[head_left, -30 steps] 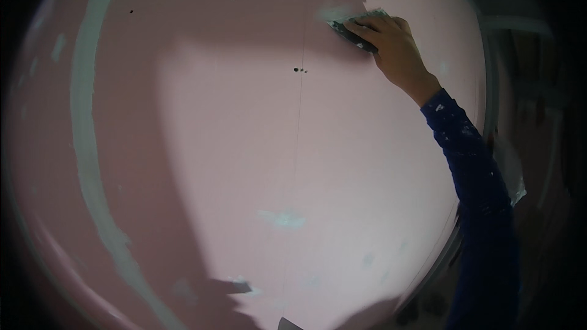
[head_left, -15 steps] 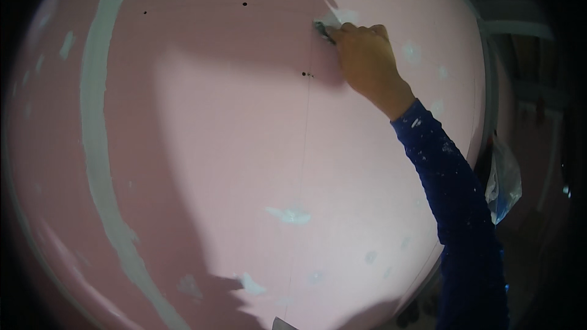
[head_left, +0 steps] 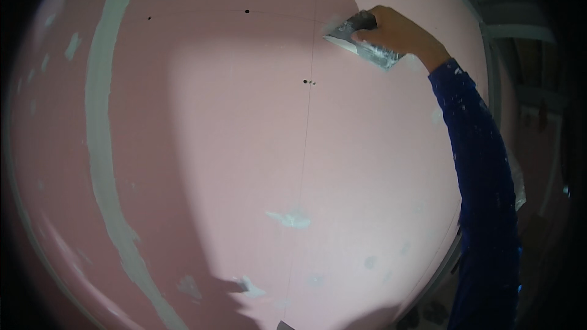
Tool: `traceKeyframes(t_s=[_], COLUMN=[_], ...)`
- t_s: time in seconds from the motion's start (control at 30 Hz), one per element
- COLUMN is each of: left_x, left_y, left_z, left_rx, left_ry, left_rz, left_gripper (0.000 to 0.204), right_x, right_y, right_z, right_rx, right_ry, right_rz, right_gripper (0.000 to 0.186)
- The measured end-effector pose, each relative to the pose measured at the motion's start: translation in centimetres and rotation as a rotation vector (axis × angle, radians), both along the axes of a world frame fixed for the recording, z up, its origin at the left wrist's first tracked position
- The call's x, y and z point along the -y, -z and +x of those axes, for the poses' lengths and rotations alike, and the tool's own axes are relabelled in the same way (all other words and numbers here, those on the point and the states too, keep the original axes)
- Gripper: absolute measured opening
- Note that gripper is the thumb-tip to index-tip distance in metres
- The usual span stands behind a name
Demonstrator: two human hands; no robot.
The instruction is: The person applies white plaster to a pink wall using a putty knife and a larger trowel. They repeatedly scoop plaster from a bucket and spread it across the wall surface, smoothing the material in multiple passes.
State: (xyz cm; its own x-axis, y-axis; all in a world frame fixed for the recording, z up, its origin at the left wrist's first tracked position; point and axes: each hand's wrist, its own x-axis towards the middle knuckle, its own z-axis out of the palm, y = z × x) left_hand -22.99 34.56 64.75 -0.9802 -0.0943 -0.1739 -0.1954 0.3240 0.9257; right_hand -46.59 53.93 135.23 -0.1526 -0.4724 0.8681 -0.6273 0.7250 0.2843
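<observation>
My right hand (head_left: 400, 33) is closed around a broad-bladed putty knife (head_left: 376, 49), its dark blade smeared with whitish filler. The blade lies against or very close to the pink wall board (head_left: 238, 140), in the upper right; exact contact is hard to tell. A white streak of filler shows along the blade's left edge. Left of the knife, a thin vertical line runs down the board, with a dark screw hole (head_left: 305, 82) beside it. My left hand is out of sight. Only the corner of a grey flat piece (head_left: 284, 325) pokes in at the bottom edge.
A long pale filler band (head_left: 101, 122) runs down the board's left side. Pale patches (head_left: 292, 219) dot the lower part, and another dark hole (head_left: 247, 11) sits higher up. Beyond the board's right edge are a grey frame (head_left: 491, 85) and a plastic bag (head_left: 520, 189), partly behind my sleeve.
My right hand has moved right and turned, so the putty knife's blade now faces down-left and shows broadly. A hole at the top has come into view. The grey corner shifted slightly.
</observation>
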Motion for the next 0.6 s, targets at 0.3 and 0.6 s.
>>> traceKeyframes(t_s=[0.3,0.6], left_x=[0.3,-0.7], left_y=[-1.0,0.3], left_z=[-1.0,-0.1], left_rx=[0.011,-0.025], left_ry=[-0.016,-0.005], left_rz=[0.024,0.032], left_gripper=[0.074,0.072], right_x=[-0.7,-0.2], right_y=[-6.2,6.6], right_z=[-4.7,0.8], right_rx=[-0.126,-0.644], right_ry=[-0.149,-0.102], right_rz=[-0.171,0.188], right_gripper=[0.062,0.03])
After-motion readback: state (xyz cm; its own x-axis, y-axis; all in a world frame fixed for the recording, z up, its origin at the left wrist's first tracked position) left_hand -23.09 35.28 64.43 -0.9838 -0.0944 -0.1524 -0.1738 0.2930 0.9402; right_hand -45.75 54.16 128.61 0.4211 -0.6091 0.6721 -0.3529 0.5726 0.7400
